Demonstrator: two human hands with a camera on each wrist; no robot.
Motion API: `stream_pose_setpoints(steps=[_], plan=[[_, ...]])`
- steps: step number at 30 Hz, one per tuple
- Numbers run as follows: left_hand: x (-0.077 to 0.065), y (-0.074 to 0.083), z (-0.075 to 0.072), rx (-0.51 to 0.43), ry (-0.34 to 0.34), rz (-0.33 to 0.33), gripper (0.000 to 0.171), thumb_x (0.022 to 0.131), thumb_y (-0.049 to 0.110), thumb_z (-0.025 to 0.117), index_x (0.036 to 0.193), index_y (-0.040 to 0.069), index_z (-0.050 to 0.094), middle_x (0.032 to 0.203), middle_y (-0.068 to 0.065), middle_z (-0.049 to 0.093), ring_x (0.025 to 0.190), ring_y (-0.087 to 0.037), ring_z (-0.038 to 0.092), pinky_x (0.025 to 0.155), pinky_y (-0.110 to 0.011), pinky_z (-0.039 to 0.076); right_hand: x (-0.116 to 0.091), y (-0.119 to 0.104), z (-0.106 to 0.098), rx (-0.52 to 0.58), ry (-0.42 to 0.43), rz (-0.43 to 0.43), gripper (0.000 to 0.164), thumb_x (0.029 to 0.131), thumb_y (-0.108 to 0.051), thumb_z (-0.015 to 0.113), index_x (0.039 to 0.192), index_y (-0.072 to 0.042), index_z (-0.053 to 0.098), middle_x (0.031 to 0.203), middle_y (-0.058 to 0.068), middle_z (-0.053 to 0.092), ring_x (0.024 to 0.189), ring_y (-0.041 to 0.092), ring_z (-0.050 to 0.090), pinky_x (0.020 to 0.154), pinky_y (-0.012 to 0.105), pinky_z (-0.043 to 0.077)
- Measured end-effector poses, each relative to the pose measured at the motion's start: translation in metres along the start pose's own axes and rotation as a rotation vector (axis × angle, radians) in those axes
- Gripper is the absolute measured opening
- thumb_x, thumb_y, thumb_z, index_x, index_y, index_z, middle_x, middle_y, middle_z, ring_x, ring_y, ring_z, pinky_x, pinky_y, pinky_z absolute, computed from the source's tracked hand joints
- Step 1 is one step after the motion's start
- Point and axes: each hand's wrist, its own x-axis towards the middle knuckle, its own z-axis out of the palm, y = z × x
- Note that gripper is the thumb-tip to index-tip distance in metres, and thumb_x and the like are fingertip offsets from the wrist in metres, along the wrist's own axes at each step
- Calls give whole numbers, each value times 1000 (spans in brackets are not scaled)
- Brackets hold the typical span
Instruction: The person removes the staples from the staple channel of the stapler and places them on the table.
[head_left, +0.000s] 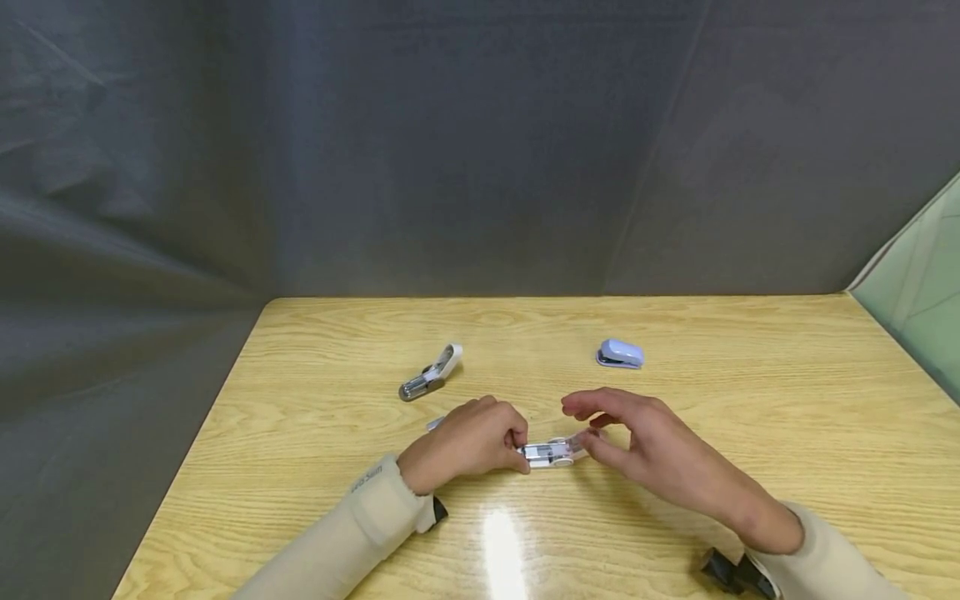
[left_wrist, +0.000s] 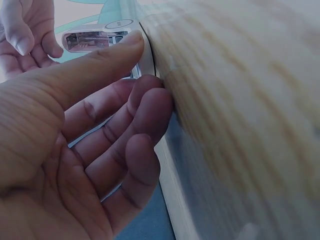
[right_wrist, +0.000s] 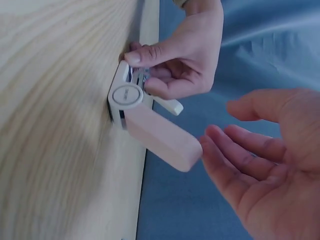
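A small stapler with a pink cover and white base lies opened out on the table. My left hand pinches the end of its base between thumb and fingers. The thumb lies along the stapler's side in the left wrist view. My right hand is at the other end, fingers loosely bent and thumb apart. In the right wrist view its fingertips are right at the tip of the raised pink cover. Part of a small pale piece shows behind the left hand; the hand hides the remainder.
Further back on the wood-grain table lies another opened stapler, white and grey. A closed lavender stapler sits to the back right. Dark cloth hangs behind the table and along its left side.
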Motion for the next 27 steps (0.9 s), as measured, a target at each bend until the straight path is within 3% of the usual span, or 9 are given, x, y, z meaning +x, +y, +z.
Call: stream_pose_setpoints(steps=[6,11,18,27], plan=[[0,0,1,2,2,-7,29,84,26,88,67,24,65,59,14,55,50,-3,43,50,-22,35,1,-1,4,44,-63,4,31,96,-2,72,125,-13,69,115,2,72,90,8,69,68,30,56],[0,0,2,4,8,-8,29,84,26,89,67,25,65,60,15,56,51,-3,45,50,-22,36,2,-1,8,47,-99,13,25,99,-6,69,124,-10,69,111,3,72,90,8,69,71,29,57],[0,0,1,-7,14,0,28,83,25,89,67,24,66,59,16,56,52,-2,45,50,-21,37,7,-3,11,31,-169,90,19,100,-6,66,119,-5,72,110,3,73,90,6,68,73,28,57],[-1,-1,1,-16,19,15,29,83,24,89,67,24,65,58,15,55,50,-2,43,50,-20,36,13,-1,13,-30,-212,30,13,100,-4,66,110,-5,75,103,-1,74,87,3,66,74,28,56]])
